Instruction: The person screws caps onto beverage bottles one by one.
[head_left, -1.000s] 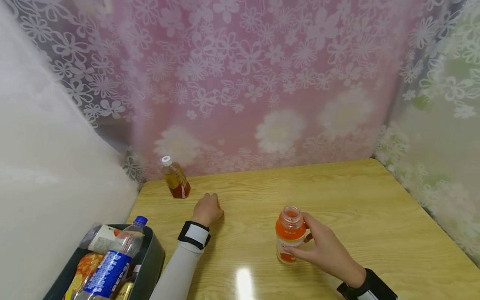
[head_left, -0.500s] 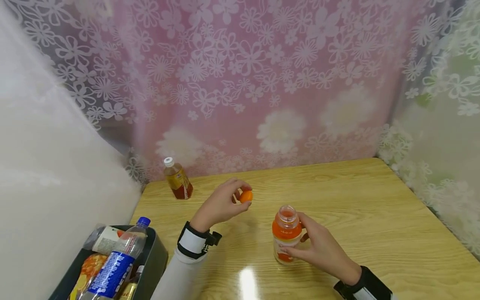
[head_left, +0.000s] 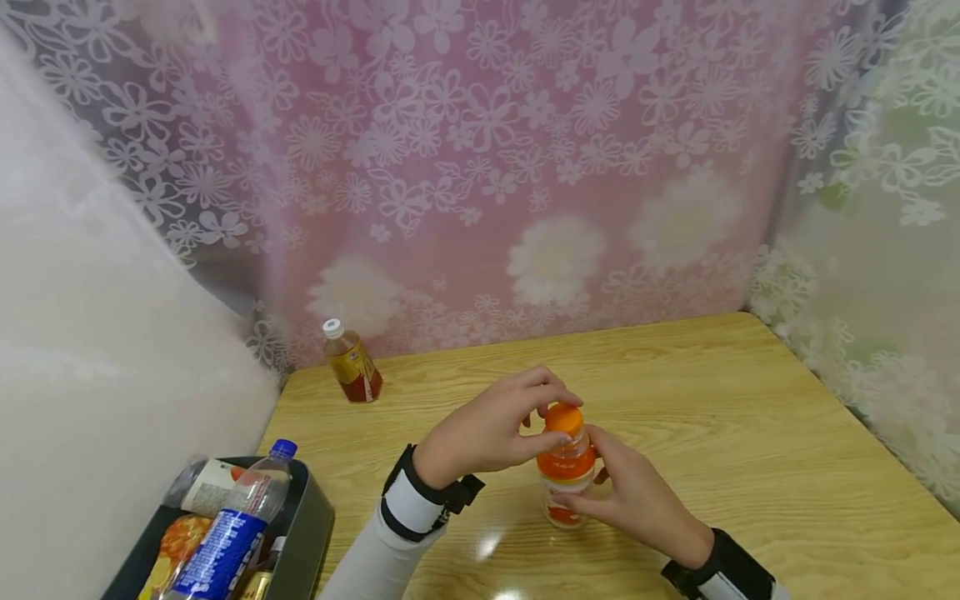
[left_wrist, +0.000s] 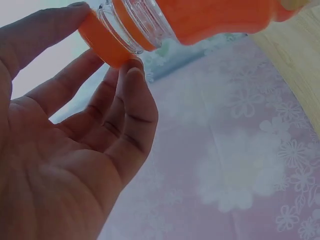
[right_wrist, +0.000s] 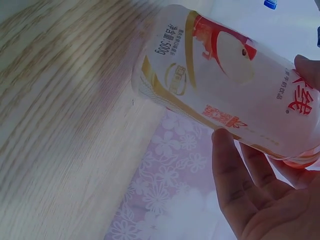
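Note:
An orange screw cap sits at the mouth of a clear plastic bottle with an orange shoulder and a white label. My left hand pinches the cap between thumb and fingers. In the left wrist view the cap is right at the threaded neck. My right hand grips the bottle's side, its thumb across the front. The right wrist view shows the white label with a printed apple, the fingers under the bottle's side. The bottle stands upright on the wooden table.
At the back left stands a tea bottle with a white cap. A dark green bin at the front left holds a blue-labelled bottle and several packages. Floral curtains hang behind the table.
My left hand has lifted the orange cap from the table near the tea bottle and carried it right onto the bottle's neck. My right hand, still holding the bottle, has shifted slightly left.

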